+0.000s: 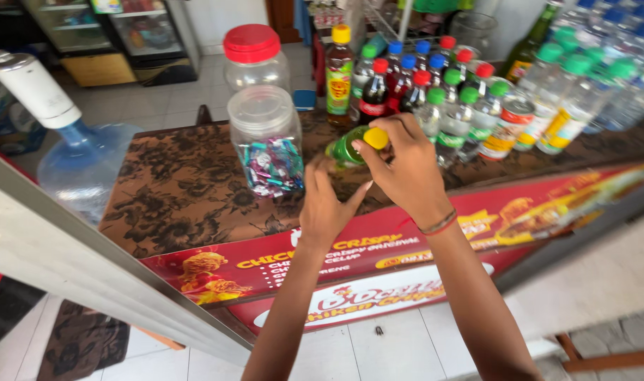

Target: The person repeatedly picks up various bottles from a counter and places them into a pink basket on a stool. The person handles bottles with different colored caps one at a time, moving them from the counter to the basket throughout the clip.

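Head view: right hand [403, 166] pinching yellow cap [375, 138] of green bottle [344, 149]; left hand [327, 204] gripping bottle, just beside candy jar [267, 140].

Bright, even daylight throughout; soft, faint shadows only. Mild glare on clear bottles at right [590, 92] and on fridge glass [147, 32]. Sharp focus at centre; slight motion blur on right hand [405, 166]. Marked wide-angle bending at frame edges, notably along grey ledge [89, 261].

Head view, steeply down, close over counter [195, 190].
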